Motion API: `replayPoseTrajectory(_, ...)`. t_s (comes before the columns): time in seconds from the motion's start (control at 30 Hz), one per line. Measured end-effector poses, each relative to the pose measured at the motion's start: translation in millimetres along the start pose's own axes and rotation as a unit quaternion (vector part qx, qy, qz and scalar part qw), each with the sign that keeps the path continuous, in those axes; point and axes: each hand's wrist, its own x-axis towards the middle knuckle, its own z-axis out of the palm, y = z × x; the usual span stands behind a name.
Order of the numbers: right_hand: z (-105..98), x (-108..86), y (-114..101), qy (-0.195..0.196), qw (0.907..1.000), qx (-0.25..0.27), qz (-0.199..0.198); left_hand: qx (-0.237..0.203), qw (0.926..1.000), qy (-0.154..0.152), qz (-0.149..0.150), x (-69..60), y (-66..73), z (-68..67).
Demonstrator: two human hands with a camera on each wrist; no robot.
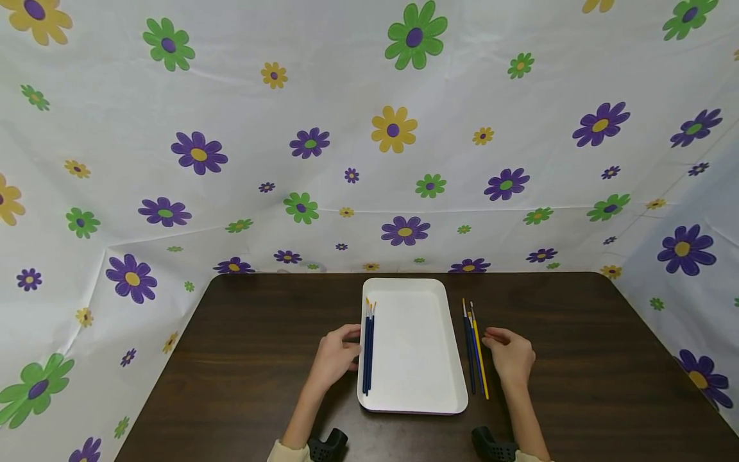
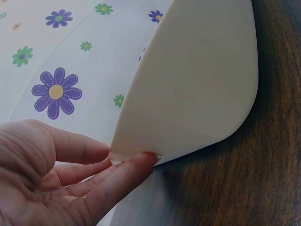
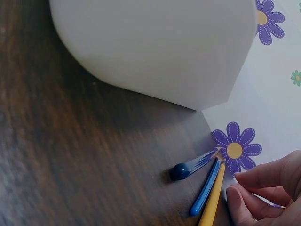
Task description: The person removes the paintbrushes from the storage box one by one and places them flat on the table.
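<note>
A white tray (image 1: 412,346) lies on the table, with dark blue brushes (image 1: 368,353) lengthwise along its left side, bristles toward the far end. My left hand (image 1: 333,359) pinches the tray's left edge; the left wrist view shows the thumb and fingers of that hand (image 2: 80,174) at the tray's wall (image 2: 188,80). Right of the tray lie dark blue, blue and yellow brushes (image 1: 479,356) close together on the table. Beside the yellow brush (image 3: 214,195) is my right hand (image 3: 268,190), thumb and forefinger slightly apart, holding nothing visible. Whether it touches the brush, I cannot tell.
The dark wooden table (image 1: 260,333) reaches out on both sides of the tray. A white cloth (image 1: 340,96) with purple, green and yellow flowers hangs behind the table and at its sides. Black wrist devices (image 1: 329,444) show near the front.
</note>
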Motion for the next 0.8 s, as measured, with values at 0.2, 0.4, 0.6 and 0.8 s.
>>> replayPoseTrajectory(0.2,-1.3,-0.2,-1.5,0.003,1.0,0.001,0.009,-0.002,1.0,0.0,0.001,0.2,-0.1,0.4)
replayPoseTrajectory(0.4,-2.5,0.2,-2.7,-0.003,0.9998,0.007,0.019,0.001,1.0,0.002,0.001,0.3,-0.8,0.8)
replayPoseTrajectory(0.6,-4.8,0.5,-8.7,-0.006,0.9997,0.011,0.022,-0.001,1.0,0.0,0.0,0.3,-1.1,0.5)
replayPoseTrajectory(0.8,-6.5,-3.9,-26.8,-0.008,0.9992,0.034,0.017,0.001,1.0,-0.001,-0.001,0.5,-1.1,0.3)
